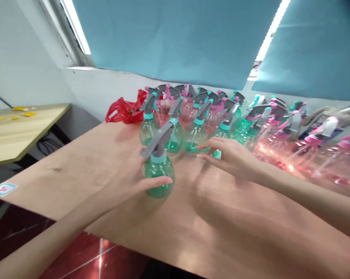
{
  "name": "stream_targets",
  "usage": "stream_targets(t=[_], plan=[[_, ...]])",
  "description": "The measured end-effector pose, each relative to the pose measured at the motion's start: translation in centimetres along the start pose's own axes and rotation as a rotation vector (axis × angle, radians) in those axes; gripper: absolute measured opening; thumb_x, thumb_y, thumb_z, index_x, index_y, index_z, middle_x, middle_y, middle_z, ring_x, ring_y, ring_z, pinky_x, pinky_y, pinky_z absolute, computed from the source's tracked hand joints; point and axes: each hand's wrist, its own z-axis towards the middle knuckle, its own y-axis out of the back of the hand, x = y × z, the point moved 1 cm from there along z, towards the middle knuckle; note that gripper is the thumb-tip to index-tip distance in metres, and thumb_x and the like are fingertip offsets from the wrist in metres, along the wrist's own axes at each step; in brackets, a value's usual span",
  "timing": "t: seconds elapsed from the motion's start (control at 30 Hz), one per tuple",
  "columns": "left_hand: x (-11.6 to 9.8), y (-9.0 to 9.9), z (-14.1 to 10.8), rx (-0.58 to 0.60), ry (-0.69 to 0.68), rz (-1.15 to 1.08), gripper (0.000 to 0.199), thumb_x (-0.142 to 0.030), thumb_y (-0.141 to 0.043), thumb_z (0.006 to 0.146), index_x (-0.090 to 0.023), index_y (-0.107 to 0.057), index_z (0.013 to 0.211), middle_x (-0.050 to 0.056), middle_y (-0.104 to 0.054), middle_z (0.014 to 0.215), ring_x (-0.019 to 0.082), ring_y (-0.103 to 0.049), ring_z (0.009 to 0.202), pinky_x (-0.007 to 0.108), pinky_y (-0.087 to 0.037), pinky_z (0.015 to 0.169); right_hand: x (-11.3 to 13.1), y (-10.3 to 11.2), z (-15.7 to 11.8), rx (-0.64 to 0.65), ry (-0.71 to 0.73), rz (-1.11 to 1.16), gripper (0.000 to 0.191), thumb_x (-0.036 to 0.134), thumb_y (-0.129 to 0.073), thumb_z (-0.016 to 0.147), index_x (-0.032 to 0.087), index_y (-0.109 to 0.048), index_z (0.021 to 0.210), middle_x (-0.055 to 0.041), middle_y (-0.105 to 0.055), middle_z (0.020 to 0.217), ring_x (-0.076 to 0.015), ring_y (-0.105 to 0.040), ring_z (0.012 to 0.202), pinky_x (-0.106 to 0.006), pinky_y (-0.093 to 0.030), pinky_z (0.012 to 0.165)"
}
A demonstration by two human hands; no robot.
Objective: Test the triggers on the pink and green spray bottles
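My left hand (pixel 140 174) is wrapped round a green spray bottle (pixel 159 170), its thumb across the front and its other fingers hidden behind. The bottle has a grey trigger head and a turquoise collar, and it is upright with green tint low in its body. To its right my right hand (pixel 224 153) has thumb and fingers apart with nothing between them. Its fingertips are close to the base of another green spray bottle (pixel 196 135); whether they touch it I cannot tell. More green bottles, such as the spray bottle (pixel 148 128) at the left, stand behind.
Rows of pink spray bottles (pixel 305 151) and green ones fill the back and right of the wooden table (pixel 84 170). A red plastic bag (pixel 124 110) lies at the back left. Another table (pixel 20 131) with yellow pieces stands farther left. Blue sheets (pixel 175 42) cover the window.
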Motion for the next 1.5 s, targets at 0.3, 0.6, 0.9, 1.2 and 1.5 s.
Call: stream_targets(t=[0.3,0.6,0.9,1.2,1.5], plan=[[6.1,6.4,-1.0,-0.204,0.255,0.008,0.053,-0.048,-0.079,0.068,-0.021,-0.06,0.11,0.007,-0.067,0.114,0.031,-0.063,0.105,0.048,-0.047,0.096,4.7,-3.6,5.7,-0.108,-0.05,0.218,0.028,0.036,-0.061,0.09,0.021,-0.062,0.115,-0.0045,-0.07,0.109,-0.0167,-0.067,0.068,-0.036,-0.053,0.077],[11.3,8.3,1.7,-0.246,0.177,-0.001,0.049,-0.041,-0.074,0.079,-0.022,-0.055,0.121,0.001,-0.063,0.12,0.022,-0.058,0.106,0.043,-0.047,0.097,6.4,-5.7,9.0,-0.024,-0.149,0.325,0.053,0.044,-0.063,0.087,0.023,-0.052,0.134,-0.011,-0.067,0.119,-0.0275,-0.069,0.09,-0.047,-0.053,0.085],[14.4,8.7,5.5,-0.288,0.182,0.105,0.059,-0.051,-0.075,0.072,-0.018,-0.063,0.119,0.01,-0.062,0.113,0.028,-0.061,0.104,0.044,-0.052,0.092,6.2,-7.8,12.3,0.132,-0.411,0.605,0.087,0.049,-0.065,0.082,0.017,-0.023,0.152,-0.013,-0.07,0.1,-0.0224,-0.069,0.053,-0.038,-0.057,0.05],[14.6,8.0,7.2,-0.243,0.111,0.089,0.053,-0.045,-0.069,0.078,-0.021,-0.058,0.123,0.01,-0.064,0.12,0.027,-0.059,0.107,0.04,-0.05,0.087,5.6,-8.9,15.3,0.09,-0.46,0.7,0.082,0.047,-0.063,0.085,0.016,-0.024,0.151,-0.0162,-0.069,0.107,-0.0222,-0.071,0.055,-0.037,-0.061,0.055],[14.7,6.9,8.6,-0.257,0.086,0.059,0.053,-0.046,-0.067,0.076,-0.017,-0.057,0.119,0.012,-0.061,0.124,0.028,-0.057,0.11,0.042,-0.048,0.09,5.2,-9.5,16.8,0.058,-0.428,0.656,0.063,0.04,-0.065,0.085,0.014,-0.042,0.138,-0.0133,-0.073,0.09,-0.0223,-0.068,0.048,-0.034,-0.057,0.043]])
